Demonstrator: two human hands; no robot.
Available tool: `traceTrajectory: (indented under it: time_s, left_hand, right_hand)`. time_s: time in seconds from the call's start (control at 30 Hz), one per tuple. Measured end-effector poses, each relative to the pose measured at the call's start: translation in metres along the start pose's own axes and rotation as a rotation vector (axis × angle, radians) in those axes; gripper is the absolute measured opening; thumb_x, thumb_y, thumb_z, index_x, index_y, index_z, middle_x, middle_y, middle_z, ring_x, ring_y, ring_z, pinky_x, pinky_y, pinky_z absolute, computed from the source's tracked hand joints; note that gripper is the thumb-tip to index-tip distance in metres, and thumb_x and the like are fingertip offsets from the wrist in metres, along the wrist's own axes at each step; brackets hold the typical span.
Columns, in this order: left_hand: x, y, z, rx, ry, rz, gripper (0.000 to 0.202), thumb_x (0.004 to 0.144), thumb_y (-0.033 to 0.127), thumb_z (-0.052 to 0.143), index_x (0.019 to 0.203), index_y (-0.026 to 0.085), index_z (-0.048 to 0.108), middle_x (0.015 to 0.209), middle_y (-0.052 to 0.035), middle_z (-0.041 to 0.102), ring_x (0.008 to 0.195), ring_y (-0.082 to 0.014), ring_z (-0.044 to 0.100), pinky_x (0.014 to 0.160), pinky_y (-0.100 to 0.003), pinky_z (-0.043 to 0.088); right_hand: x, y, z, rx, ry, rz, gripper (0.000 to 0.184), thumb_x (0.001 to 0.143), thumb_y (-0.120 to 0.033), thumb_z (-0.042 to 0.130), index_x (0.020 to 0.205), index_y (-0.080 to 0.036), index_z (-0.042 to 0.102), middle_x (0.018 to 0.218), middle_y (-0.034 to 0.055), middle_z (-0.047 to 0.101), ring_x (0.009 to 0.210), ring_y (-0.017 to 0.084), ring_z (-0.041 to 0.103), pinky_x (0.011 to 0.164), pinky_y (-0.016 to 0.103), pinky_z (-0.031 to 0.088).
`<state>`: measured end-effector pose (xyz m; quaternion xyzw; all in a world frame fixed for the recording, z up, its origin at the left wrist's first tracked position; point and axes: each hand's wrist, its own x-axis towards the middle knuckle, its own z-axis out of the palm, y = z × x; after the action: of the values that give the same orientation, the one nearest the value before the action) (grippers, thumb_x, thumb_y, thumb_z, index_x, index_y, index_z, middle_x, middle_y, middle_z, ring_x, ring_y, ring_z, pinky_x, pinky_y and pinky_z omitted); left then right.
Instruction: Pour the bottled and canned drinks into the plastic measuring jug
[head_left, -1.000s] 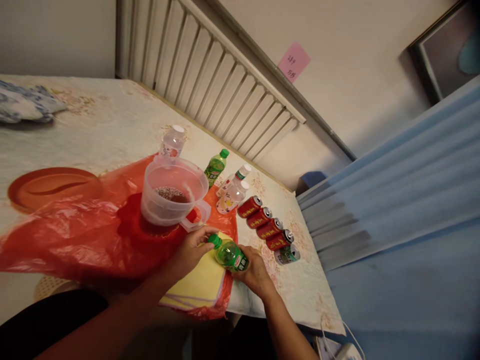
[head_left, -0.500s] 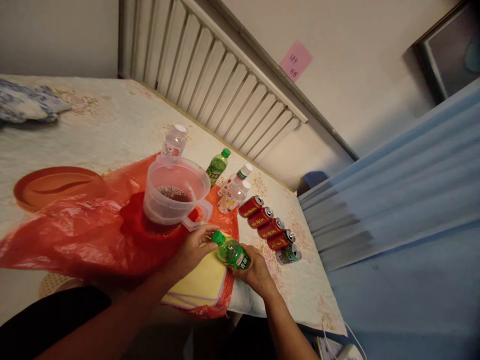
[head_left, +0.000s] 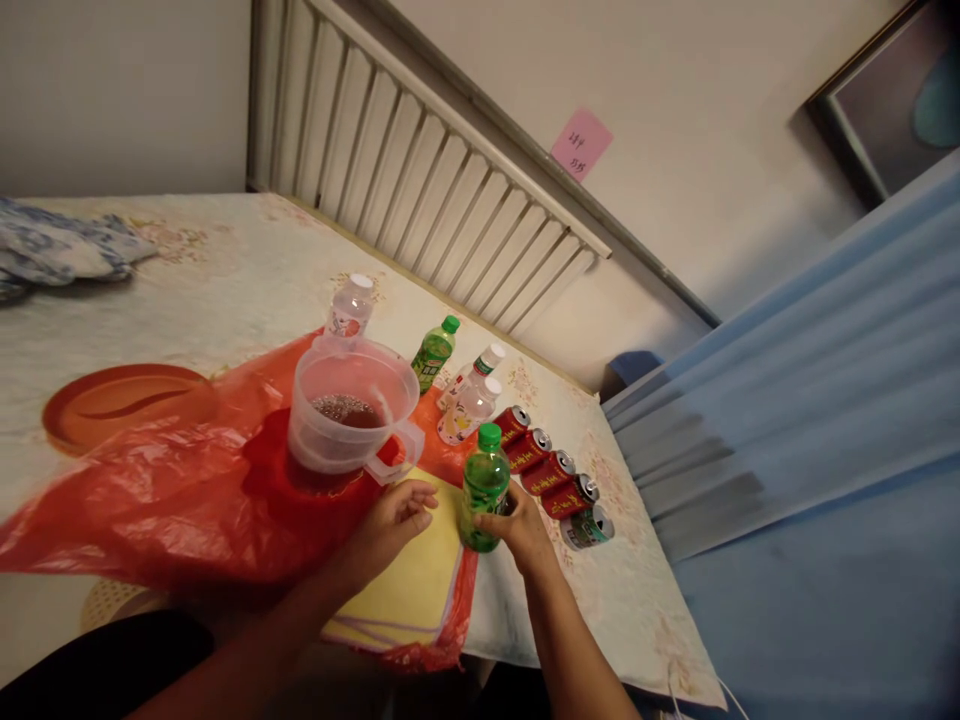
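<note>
My right hand [head_left: 519, 530] wraps round the lower part of a green-capped drink bottle [head_left: 486, 480], which is upright with its cap on. My left hand [head_left: 401, 515] hovers over a yellow cloth [head_left: 420, 580], apart from the bottle, its fingers loosely bent and nothing in them. Beyond it stands a clear plastic pitcher [head_left: 315, 380] with dark, bubbly liquid in the bottom; its handle [head_left: 405, 455] points towards my left hand. Under the pitcher spreads a red plastic bag [head_left: 187, 490]. Several red cans [head_left: 551, 472] and a green can [head_left: 586, 528] line up right of the bottle.
Behind the pitcher are a white-capped bottle [head_left: 350, 308], another green-capped bottle [head_left: 433, 355] and two more white-capped bottles [head_left: 469, 408]. An orange-brown lid [head_left: 112, 400] lies at left, near a blue-patterned cloth [head_left: 67, 245]. A radiator [head_left: 420, 150] and a blue curtain [head_left: 810, 450] border the table.
The green-capped bottle has gone from tilted to upright in my right hand, over to the right. My left hand has come away from its cap.
</note>
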<state>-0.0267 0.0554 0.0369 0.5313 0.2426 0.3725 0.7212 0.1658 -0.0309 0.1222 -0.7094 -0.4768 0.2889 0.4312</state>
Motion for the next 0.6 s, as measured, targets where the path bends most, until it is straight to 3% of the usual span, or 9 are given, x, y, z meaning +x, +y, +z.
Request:
traceTrajectory:
  time_s: [0.27, 0.43, 0.6]
  left_hand:
    - [-0.004, -0.004, -0.005, -0.003, -0.077, -0.057, 0.042, 0.072, 0.040, 0.069, 0.108, 0.017, 0.063, 0.100, -0.0077, 0.064, 0.094, -0.0225, 0.058, 0.089, -0.039, 0.046]
    - [-0.009, -0.001, -0.004, -0.012, -0.130, -0.107, 0.040, 0.074, 0.038, 0.065, 0.108, 0.017, 0.061, 0.101, -0.0072, 0.062, 0.093, -0.0214, 0.055, 0.085, -0.037, 0.045]
    - [-0.011, -0.003, -0.004, 0.042, -0.166, -0.125, 0.035, 0.075, 0.031, 0.061, 0.107, 0.017, 0.061, 0.099, -0.0066, 0.061, 0.088, -0.0199, 0.054, 0.082, -0.036, 0.044]
  right_hand:
    - [0.060, -0.025, 0.049, 0.277, 0.027, -0.117, 0.043, 0.060, -0.034, 0.082, 0.098, -0.019, 0.069, 0.092, 0.0018, 0.073, 0.083, 0.021, 0.065, 0.077, 0.032, 0.052]
    - [0.113, -0.048, 0.077, 0.227, 0.127, -0.230, 0.043, 0.061, -0.031, 0.081, 0.100, -0.019, 0.069, 0.093, 0.0025, 0.075, 0.083, 0.022, 0.066, 0.079, 0.033, 0.053]
    - [0.167, -0.062, 0.117, 0.138, 0.118, -0.279, 0.040, 0.063, -0.032, 0.080, 0.099, -0.020, 0.067, 0.097, 0.0042, 0.076, 0.087, 0.022, 0.068, 0.080, 0.034, 0.055]
